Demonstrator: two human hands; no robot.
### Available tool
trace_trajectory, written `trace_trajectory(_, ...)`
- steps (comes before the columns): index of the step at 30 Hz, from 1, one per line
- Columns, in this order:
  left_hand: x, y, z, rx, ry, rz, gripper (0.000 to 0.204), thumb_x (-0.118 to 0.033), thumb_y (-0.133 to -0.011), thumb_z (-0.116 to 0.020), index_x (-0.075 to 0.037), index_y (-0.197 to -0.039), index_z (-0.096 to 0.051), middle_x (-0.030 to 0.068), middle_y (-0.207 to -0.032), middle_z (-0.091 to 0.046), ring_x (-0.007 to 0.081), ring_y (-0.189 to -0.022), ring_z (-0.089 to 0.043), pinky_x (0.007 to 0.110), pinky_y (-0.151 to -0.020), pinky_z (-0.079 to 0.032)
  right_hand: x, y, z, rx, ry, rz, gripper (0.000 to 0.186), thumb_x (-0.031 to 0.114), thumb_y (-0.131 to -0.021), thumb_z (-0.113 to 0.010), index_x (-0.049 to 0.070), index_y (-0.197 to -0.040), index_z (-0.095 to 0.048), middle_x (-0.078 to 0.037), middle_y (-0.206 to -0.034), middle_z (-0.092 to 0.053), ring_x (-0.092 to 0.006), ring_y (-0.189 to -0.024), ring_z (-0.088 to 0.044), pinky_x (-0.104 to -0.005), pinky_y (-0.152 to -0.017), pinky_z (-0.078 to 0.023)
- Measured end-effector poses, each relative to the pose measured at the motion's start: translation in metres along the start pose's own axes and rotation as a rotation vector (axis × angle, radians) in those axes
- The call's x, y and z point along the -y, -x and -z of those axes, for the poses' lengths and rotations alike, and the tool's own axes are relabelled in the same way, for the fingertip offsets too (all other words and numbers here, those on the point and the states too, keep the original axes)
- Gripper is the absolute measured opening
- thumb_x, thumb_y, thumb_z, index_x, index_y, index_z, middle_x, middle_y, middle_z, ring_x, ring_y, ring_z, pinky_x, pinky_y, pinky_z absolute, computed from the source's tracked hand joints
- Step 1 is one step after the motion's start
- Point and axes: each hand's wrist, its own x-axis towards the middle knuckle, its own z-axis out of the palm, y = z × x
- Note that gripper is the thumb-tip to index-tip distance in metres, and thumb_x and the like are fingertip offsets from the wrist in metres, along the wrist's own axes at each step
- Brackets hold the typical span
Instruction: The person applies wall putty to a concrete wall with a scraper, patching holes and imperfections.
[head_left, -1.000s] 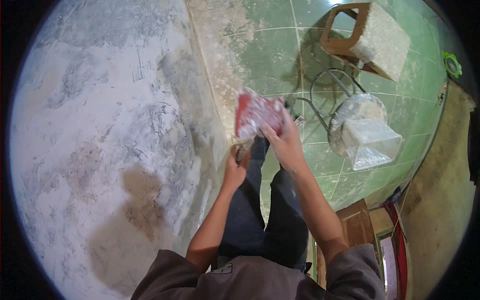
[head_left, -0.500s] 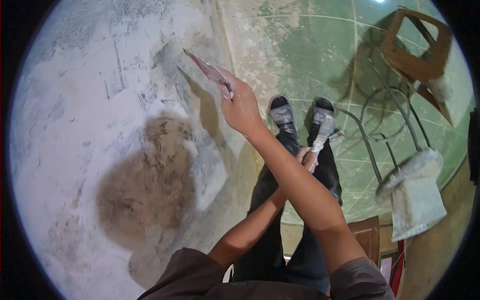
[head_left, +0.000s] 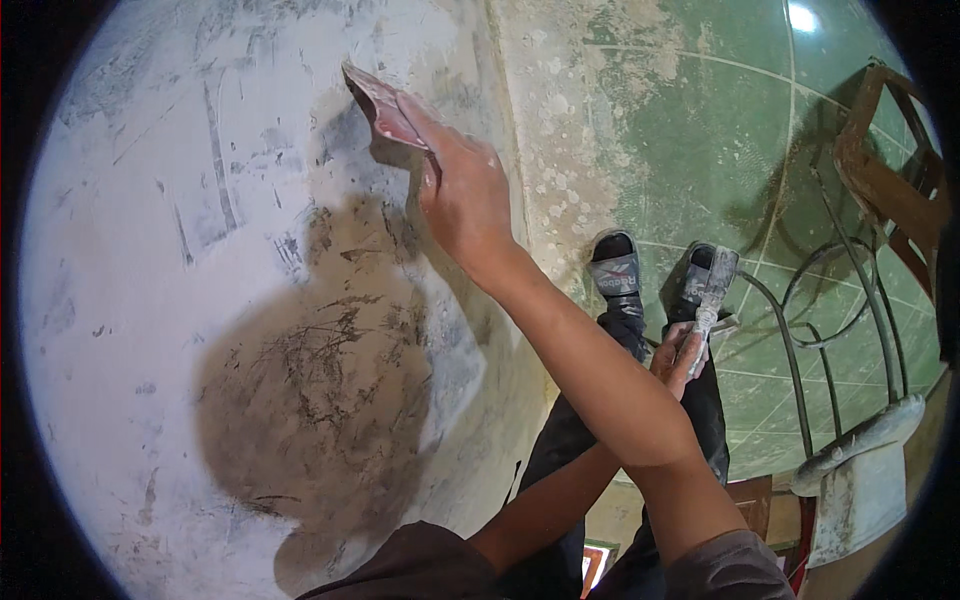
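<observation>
My right hand (head_left: pixel 465 205) reaches across to the plastered wall (head_left: pixel 170 330), closed on a flat red scraper (head_left: pixel 390 112) smeared with white paste. The scraper's leading edge is at or very close to the wall's mottled white surface. Lower down at the right, my left hand (head_left: pixel 676 355), partly behind my right forearm, grips a narrow tool (head_left: pixel 713 295) with a pale crusted coating, held above my sandalled feet (head_left: pixel 615 265).
Worn green floor tiles (head_left: pixel 680 130) meet the wall along a dusty strip. To the right stand a metal-legged stool (head_left: pixel 840 443) with a round seat, a white container (head_left: pixel 858 500) against it, and a brown open-framed box (head_left: pixel 860 140).
My right hand has swung up and left from above my legs to the wall with the red scraper. My left hand has moved rightward with its tool, and the view has shifted.
</observation>
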Motion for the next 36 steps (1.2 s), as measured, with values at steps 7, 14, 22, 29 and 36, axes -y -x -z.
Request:
trace_trajectory(7, -0.010, -0.004, 0.004, 0.002, 0.012, -0.002, 0.025, -0.026, -0.103, -0.048, -0.003, -0.112, -0.052, 0.0036, -0.084, -0.057, 0.0085, -0.065, -0.050, 0.024, -0.059, -0.040, 0.006, 0.025, -0.012, -0.063, -0.039, 0.092, 0.065, -0.007, -0.080, -0.055, 0.012, -0.142, -0.047, -0.016, -0.115, -0.065, -0.0331, -0.099, -0.061, -0.0405, -0.098, -0.040)
trace_trajectory(14, -0.001, -0.009, 0.004, 0.035, 0.059, -0.018, 0.024, -0.026, -0.102, -0.050, -0.005, -0.114, -0.052, 0.0011, -0.079, -0.054, 0.0062, -0.062, -0.046, 0.022, -0.057, -0.038, -0.004, -0.003, -0.024, 0.000, -0.024, -0.004, 0.071, -0.008, -0.079, -0.053, 0.013, -0.146, -0.041, -0.015, -0.141, -0.051, -0.0275, -0.125, -0.053, -0.0419, -0.106, -0.031)
trace_trajectory(22, -0.018, -0.009, 0.008, 0.022, 0.002, 0.032, 0.028, -0.028, -0.103, -0.048, -0.003, -0.116, -0.050, 0.0024, -0.083, -0.055, 0.0078, -0.065, -0.049, 0.024, -0.061, -0.040, 0.006, 0.028, -0.023, 0.100, -0.008, 0.003, 0.075, -0.010, -0.079, -0.050, 0.013, -0.149, -0.036, -0.015, -0.145, -0.048, -0.0250, -0.130, -0.049, -0.0441, -0.105, -0.027)
trace_trajectory(29, -0.014, -0.012, 0.005, 0.031, 0.040, 0.043, 0.029, -0.028, -0.103, -0.048, -0.003, -0.117, -0.050, 0.0023, -0.083, -0.055, 0.0078, -0.065, -0.049, 0.024, -0.061, -0.040, -0.008, 0.003, -0.037, -0.104, -0.016, -0.009, 0.073, -0.010, -0.077, -0.053, 0.013, -0.146, -0.042, -0.013, -0.142, -0.051, -0.0233, -0.131, -0.049, -0.0429, -0.106, -0.026)
trace_trajectory(36, -0.013, -0.014, 0.008, 0.013, 0.049, 0.047, 0.029, -0.027, -0.103, -0.047, -0.002, -0.117, -0.049, 0.0025, -0.083, -0.055, 0.0079, -0.066, -0.050, 0.024, -0.060, -0.040, 0.004, 0.044, -0.018, 0.000, -0.004, 0.030, 0.067, -0.008, -0.080, -0.053, 0.016, -0.142, -0.047, -0.010, -0.136, -0.056, -0.0239, -0.113, -0.060, -0.0415, -0.104, -0.029)
